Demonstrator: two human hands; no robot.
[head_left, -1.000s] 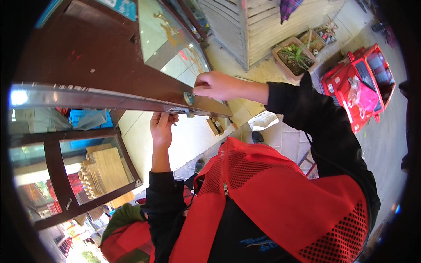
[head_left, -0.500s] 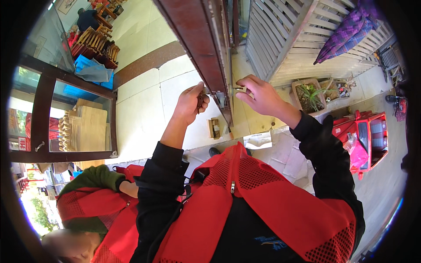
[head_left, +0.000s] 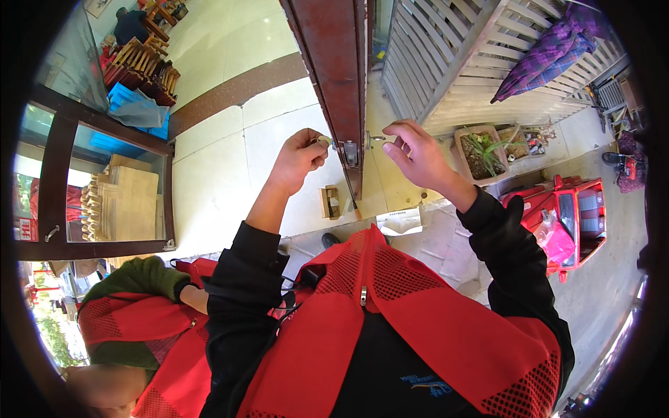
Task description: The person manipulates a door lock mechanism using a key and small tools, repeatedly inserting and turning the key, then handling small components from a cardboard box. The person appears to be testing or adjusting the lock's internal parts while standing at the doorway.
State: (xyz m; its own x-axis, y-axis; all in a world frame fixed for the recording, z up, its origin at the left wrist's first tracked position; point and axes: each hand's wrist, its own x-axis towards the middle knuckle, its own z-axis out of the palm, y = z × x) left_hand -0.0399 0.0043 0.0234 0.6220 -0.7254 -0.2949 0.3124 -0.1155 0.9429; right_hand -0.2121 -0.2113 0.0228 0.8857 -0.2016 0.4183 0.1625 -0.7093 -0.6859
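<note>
The dark red door (head_left: 333, 63) stands edge-on in front of me, with a metal lock (head_left: 352, 153) set in its edge. On the left side of the door, my left hand (head_left: 298, 161) is closed, pinching the bow of a small metal key (head_left: 323, 140) at the lock. Across the door, another key-like metal piece (head_left: 377, 138) sticks out from the lock's right side. Beside its end, my right hand (head_left: 418, 157) has thumb and forefinger apart, with nothing visible between them.
A small cardboard box (head_left: 329, 202) and a screwdriver-like tool (head_left: 356, 209) lie below the door. White packaging (head_left: 401, 221) is on the floor nearby. A co-worker (head_left: 150, 313) in a red vest is at my lower left. Planters (head_left: 482, 155) and a red vehicle (head_left: 568, 223) stand to the right.
The door appears further right and more upright in view. My right thumb and forefinger have parted from the metal piece they were at. The left hand stays at the lock.
</note>
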